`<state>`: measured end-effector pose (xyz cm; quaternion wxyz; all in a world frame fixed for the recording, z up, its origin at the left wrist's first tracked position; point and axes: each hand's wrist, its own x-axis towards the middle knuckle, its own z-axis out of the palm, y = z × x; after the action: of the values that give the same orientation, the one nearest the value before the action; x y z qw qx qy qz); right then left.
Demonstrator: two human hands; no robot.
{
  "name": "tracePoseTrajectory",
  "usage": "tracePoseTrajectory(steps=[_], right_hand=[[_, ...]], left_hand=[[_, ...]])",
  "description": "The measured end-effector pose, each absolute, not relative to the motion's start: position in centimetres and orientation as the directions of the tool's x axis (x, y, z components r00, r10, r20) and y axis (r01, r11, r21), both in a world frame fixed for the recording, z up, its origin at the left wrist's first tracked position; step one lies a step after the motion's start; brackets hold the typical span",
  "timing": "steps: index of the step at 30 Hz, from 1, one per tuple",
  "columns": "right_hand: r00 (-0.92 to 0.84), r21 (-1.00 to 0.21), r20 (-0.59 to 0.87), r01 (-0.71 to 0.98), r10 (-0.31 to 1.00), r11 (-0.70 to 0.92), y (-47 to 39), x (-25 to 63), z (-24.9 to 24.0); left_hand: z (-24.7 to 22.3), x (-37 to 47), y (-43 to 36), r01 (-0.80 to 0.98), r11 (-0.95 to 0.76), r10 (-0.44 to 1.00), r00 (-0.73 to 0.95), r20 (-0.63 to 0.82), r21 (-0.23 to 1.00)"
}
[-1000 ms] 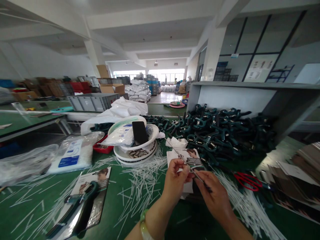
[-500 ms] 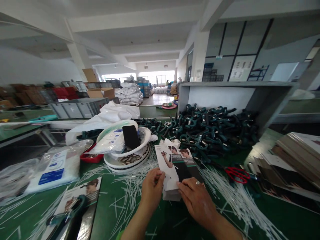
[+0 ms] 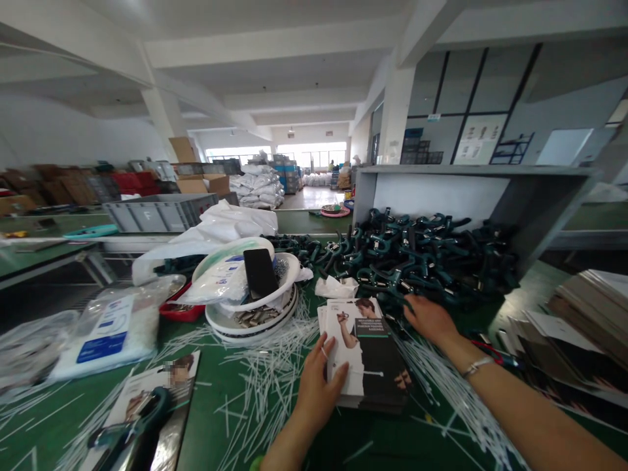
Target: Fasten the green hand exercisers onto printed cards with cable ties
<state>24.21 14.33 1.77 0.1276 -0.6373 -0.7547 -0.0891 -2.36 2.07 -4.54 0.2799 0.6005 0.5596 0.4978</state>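
Note:
A stack of printed cardboard cards [image 3: 377,350] lies in front of me, with a short white strip across the top one, apparently a cable tie. My left hand [image 3: 318,369] rests at the stack's left edge, thumb and fingers spread and touching the cards. Beyond the stack's right side, my right hand [image 3: 432,320] is at the near edge of a heap of dark green hand grip strengtheners [image 3: 422,255]. Its fingers are curled together on one handle; the fingertips are partly hidden. White cable ties [image 3: 456,399] lie loose below the right forearm.
A grey crate [image 3: 549,209] lies on its side around the heap. Stacked cards [image 3: 589,314] stand at right, near red-handled scissors [image 3: 495,355]. At left are bowls of metal parts [image 3: 252,317] with a phone [image 3: 260,273], plastic bags [image 3: 112,327], and a hand grip strengthener [image 3: 132,425] on a card.
My right hand has left the cards and moved right and forward to the heap. The top card, tilted up between both hands before, now lies flat on the stack. My left hand has opened.

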Motion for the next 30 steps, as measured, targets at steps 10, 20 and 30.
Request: tracePoseTrajectory(steps=[10,20,30], right_hand=[[-0.328,-0.128,0.628,0.85,0.705,0.51,12.5,21.0,9.3],[-0.781,0.248,0.275,0.621,0.561,0.744,6.7,18.8,5.7],[-0.707,-0.021,0.08,0.703,0.702,0.711,3.5,20.2,5.1]], left_hand=[[-4.7,-1.5,2.7,0.6,-0.319,0.919,0.009,0.393,0.733],[-5.3,-1.6,2.8,0.31,-0.265,0.948,-0.09,0.305,0.913],[-2.4,-2.4,2.7,0.164,-0.108,0.989,-0.084,0.123,0.98]])
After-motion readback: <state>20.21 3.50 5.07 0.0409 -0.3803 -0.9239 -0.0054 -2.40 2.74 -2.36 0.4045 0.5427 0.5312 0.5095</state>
